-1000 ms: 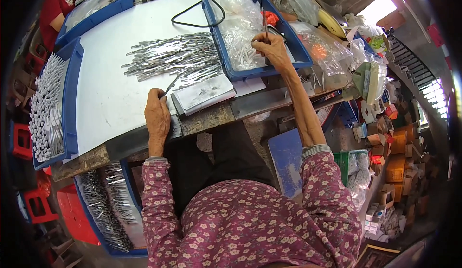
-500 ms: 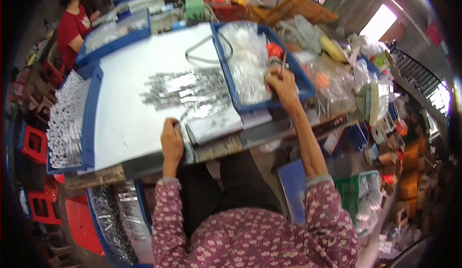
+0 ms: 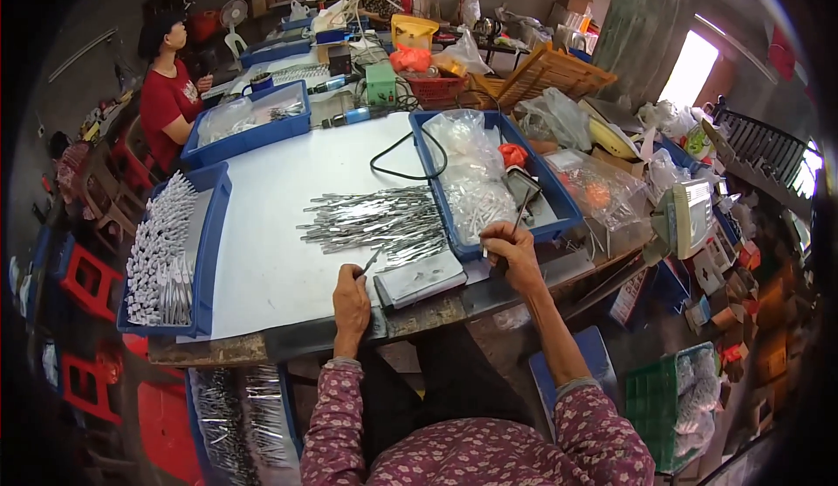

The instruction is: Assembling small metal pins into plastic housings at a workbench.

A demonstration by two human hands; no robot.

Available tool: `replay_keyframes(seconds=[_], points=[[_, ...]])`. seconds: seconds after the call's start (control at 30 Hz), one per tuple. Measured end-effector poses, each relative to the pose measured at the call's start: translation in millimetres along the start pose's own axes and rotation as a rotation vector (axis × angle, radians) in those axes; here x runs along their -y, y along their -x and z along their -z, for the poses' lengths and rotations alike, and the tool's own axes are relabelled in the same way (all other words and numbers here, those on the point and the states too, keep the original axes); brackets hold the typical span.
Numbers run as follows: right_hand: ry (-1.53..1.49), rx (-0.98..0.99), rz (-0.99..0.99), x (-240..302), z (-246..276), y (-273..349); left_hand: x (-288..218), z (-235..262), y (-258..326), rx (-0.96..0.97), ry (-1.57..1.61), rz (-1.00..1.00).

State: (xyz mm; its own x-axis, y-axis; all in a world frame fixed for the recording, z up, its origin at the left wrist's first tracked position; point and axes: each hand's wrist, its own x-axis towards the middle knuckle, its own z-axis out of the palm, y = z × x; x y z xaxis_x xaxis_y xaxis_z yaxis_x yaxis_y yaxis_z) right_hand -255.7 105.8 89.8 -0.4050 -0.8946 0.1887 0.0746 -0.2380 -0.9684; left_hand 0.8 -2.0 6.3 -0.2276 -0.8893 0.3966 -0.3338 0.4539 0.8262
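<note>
My left hand (image 3: 352, 304) is closed at the table's front edge, pinching one slim silver metal piece (image 3: 373, 260) that points away from me. Just beyond it lies a loose pile of similar slim metal pieces (image 3: 375, 215). My right hand (image 3: 515, 257) is at the near edge of a blue tray (image 3: 563, 227), its fingers pinched. A thin dark rod (image 3: 523, 210) rises from its grip, and a tiny pale bit shows at the fingertips, too small to name. Inside that tray are clear plastic bags of small white parts (image 3: 480, 207) and an orange-red bundle (image 3: 513, 154).
A small white pad (image 3: 422, 278) lies between my hands. To the left, a blue tray (image 3: 218, 250) holds many white-tipped metal pieces (image 3: 161, 250). A black cord loop (image 3: 397, 172) touches the right tray. Across the table sits a person in red (image 3: 170, 93). Red stools (image 3: 92, 281) stand at left.
My right hand has drawn back from over the bags to the tray's near edge. My left hand still pinches the metal piece. The view has tilted up, showing more of the room.
</note>
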Motion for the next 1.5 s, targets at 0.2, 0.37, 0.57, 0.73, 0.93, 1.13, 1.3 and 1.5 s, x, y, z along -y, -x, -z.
replay_keyframes(seconds=[0.2,0.37,0.57,0.73,0.93,1.13,1.3,1.5], points=[[-0.22,0.122,-0.061,-14.7,-31.1,21.0,3.2,1.3,7.4,-0.009,0.013,-0.007],[-0.114,0.144,-0.095,-9.3,-56.6,26.4,1.5,0.5,9.3,0.001,0.034,0.017],[0.004,0.156,-0.195,-10.4,-67.9,36.0,1.9,0.8,15.0,-0.045,0.079,0.011],[0.0,0.198,-0.215,-16.2,-66.3,48.1,1.1,0.8,12.1,-0.072,0.08,-0.013],[0.088,0.212,-0.167,-18.0,-62.3,67.8,0.9,3.3,11.3,-0.095,0.103,-0.008],[0.02,0.226,-0.143,-28.3,-52.3,102.5,-1.9,9.1,11.3,-0.114,0.122,-0.052],[0.159,0.238,-0.138,-35.9,-37.0,112.7,-31.5,20.0,21.0,-0.13,0.142,-0.027],[0.329,0.323,-0.048,-60.6,-34.9,132.4,-67.4,34.5,63.9,-0.045,0.523,0.129]])
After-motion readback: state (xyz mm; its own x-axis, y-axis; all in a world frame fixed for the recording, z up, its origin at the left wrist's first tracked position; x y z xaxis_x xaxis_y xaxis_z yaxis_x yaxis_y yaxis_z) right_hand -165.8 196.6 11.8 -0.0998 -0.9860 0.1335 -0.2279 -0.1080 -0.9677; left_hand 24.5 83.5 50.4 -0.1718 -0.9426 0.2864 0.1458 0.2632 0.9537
